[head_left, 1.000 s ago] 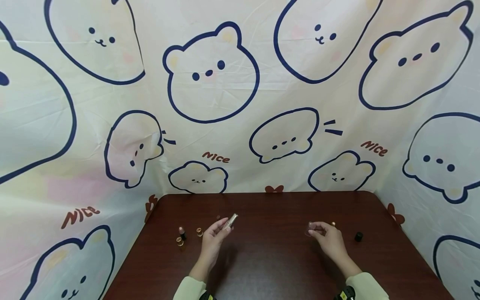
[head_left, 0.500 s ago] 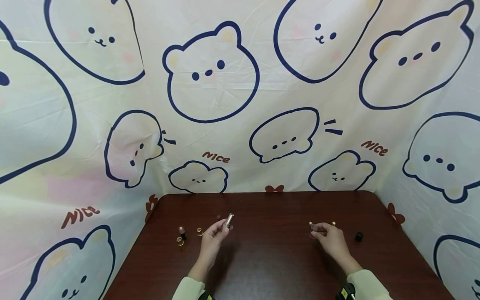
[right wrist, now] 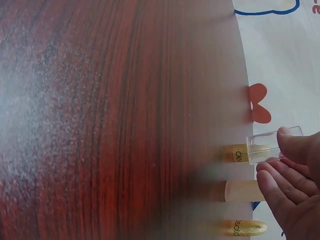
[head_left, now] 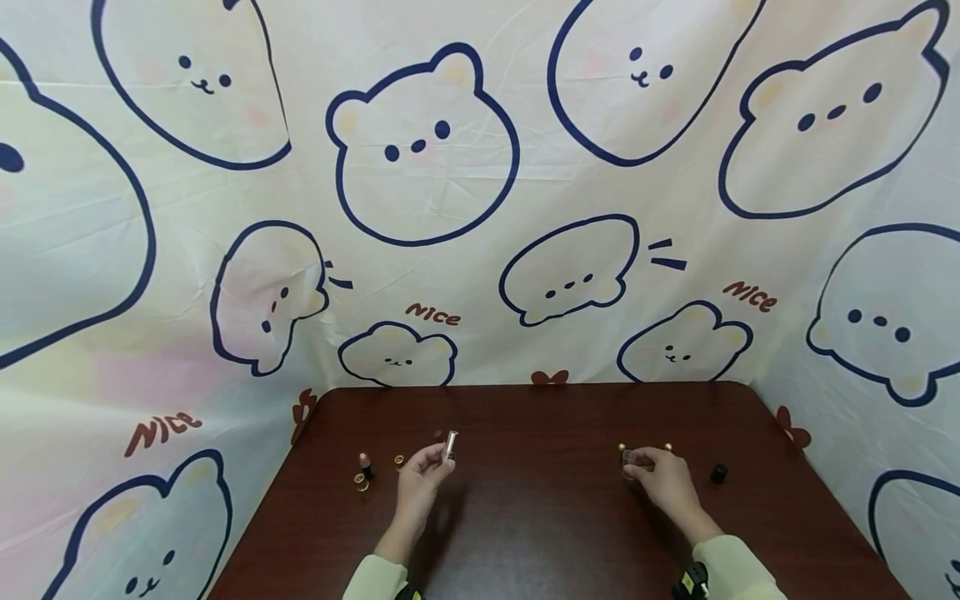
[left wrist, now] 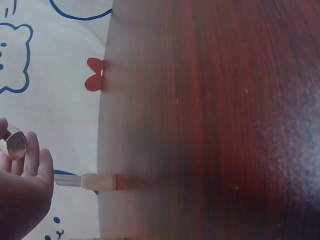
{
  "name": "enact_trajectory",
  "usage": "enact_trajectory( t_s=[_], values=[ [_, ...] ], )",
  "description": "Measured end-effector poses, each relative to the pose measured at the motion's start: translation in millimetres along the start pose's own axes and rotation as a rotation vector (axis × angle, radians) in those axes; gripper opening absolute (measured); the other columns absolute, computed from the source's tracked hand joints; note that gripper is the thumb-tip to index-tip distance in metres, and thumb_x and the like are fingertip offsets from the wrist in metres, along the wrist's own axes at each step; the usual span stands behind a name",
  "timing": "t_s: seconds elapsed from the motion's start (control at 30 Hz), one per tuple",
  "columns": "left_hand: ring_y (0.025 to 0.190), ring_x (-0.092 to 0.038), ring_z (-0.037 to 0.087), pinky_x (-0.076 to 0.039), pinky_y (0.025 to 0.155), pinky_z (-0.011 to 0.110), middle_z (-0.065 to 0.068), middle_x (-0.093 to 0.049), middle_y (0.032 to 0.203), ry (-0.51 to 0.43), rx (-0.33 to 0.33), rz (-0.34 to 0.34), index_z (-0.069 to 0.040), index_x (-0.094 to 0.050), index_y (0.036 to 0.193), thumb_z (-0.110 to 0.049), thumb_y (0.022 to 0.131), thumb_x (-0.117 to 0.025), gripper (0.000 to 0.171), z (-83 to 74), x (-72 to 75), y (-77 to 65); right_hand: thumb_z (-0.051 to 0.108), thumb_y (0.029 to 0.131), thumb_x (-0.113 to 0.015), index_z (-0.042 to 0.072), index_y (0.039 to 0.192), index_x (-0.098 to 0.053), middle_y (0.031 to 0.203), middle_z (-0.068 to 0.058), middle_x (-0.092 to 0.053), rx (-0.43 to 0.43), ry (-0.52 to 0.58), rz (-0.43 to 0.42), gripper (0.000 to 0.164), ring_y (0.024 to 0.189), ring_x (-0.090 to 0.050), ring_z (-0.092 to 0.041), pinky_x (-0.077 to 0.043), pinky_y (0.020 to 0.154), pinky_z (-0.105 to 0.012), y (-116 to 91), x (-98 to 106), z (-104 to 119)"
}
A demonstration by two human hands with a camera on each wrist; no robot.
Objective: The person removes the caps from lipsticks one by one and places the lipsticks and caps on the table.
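My left hand (head_left: 420,483) pinches a slim, shiny gold-and-clear lipstick tube (head_left: 450,444), raised above the table at the left of centre. In the left wrist view the tube's gold-rimmed end (left wrist: 16,145) points toward the camera. On the right side, my right hand (head_left: 663,479) pinches a clear cap (right wrist: 265,145) between thumb and fingers. Through and beside that cap shows a gold piece (right wrist: 240,153) with dark lettering. A pale piece (right wrist: 242,191) stands partly behind the fingers, and another gold piece (right wrist: 245,228) with a rounded top is close by.
Left of my left hand stand a pink lipstick (head_left: 365,463) in a dark tube and two gold-rimmed pieces, one (head_left: 362,482) nearer. Beyond that hand is a pale-based, clear-topped piece (left wrist: 100,181). A black cap (head_left: 719,473) sits right of my right hand. Patterned cloth borders the table.
My left hand has shifted slightly left, turning the tube from slanted to nearly upright. My right hand has moved slightly right with the clear cap, uncovering a gold tip on its left.
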State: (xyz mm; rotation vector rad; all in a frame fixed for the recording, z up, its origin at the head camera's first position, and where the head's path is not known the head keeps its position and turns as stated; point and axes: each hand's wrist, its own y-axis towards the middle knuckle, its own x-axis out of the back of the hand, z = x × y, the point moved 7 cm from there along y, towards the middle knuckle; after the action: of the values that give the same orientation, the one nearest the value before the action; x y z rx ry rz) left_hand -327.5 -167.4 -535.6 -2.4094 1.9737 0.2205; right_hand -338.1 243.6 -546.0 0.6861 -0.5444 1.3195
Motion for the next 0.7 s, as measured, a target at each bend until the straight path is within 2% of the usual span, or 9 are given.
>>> enact_trajectory(
  t_s=[0.2,0.37,0.7],
  values=[
    [0.087,-0.062,0.011,-0.050,0.072,0.019,0.020,-0.065,0.103,0.046,0.011,-0.026,0.013,-0.061,0.113,0.007,0.082,-0.070,0.033,1.2,5.2,0.9,0.010,0.084,-0.075,0.001,0.101,-0.071,0.090,-0.006,-0.070,0.009,0.003,0.001,0.019,0.080,-0.068,-0.023,-0.053,0.067,-0.041,0.3,-0.8,1.3],
    [0.086,-0.062,0.019,-0.051,0.070,0.021,0.025,-0.065,0.102,0.080,0.015,-0.040,0.014,-0.062,0.109,0.010,0.079,-0.070,0.031,1.9,10.3,0.3,0.010,0.085,-0.075,0.001,0.103,-0.071,0.092,-0.007,-0.070,0.007,-0.002,0.006,0.020,0.082,-0.068,-0.024,-0.054,0.068,-0.042,0.3,-2.8,0.4],
    [0.089,-0.062,0.026,-0.049,0.068,0.019,0.018,-0.069,0.097,0.279,-0.053,-0.142,0.007,-0.065,0.100,0.008,0.076,-0.076,0.026,15.7,19.5,2.8,0.009,0.085,-0.074,0.000,0.103,-0.070,0.091,-0.007,-0.070,-0.003,0.003,0.034,0.020,0.079,-0.068,-0.021,-0.053,0.064,-0.039,-2.9,-6.7,-0.3]
  ],
)
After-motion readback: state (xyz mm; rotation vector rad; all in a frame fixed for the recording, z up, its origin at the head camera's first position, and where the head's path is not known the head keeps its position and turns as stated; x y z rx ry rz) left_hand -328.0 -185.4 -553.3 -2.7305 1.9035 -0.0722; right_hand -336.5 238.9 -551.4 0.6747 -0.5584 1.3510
